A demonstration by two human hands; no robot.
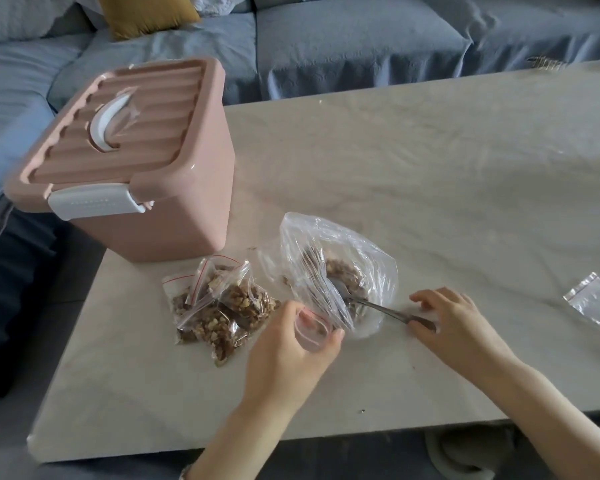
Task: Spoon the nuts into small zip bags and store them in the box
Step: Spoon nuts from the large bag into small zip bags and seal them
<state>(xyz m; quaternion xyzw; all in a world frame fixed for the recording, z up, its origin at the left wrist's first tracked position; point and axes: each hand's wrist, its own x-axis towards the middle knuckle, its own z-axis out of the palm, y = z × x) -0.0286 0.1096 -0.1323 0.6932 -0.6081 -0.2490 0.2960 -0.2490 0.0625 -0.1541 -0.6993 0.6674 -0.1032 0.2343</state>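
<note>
The left hand [291, 344] pinches an empty small clear zip bag [310, 332] with its mouth held open. The right hand [454, 320], fingers spread and not closed, touches the handle of the metal spoon [378, 306], which lies in the large clear plastic bag of nuts [343, 275]. The step appears to be filling. The next move calls for gripping the spoon, scooping and tipping. Filled zip bags [222, 306] lie just near-right of the closed pink plastic box [174, 220].

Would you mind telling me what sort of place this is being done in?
Most likely a home living room: a blue-covered sofa with a mustard cushion runs behind a pale table.
</note>
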